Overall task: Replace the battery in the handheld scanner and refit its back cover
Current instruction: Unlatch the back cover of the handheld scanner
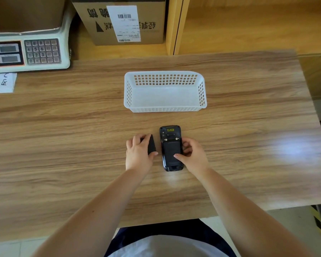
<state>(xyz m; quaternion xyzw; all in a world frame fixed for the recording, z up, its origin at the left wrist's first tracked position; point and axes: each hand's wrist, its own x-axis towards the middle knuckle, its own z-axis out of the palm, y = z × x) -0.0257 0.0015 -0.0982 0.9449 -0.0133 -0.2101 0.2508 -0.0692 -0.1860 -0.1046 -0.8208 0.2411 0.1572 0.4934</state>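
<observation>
Left grip (138,150) pinches the cover (151,145); right grip (189,153), spread, steadies the scanner (171,148). Misaligned, the cover could jam.

Wood-grain table (63,127) (perforated plastic basket (165,76))

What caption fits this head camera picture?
Left hand holds a black piece beside the face-down scanner, right hand resting on it.
</observation>
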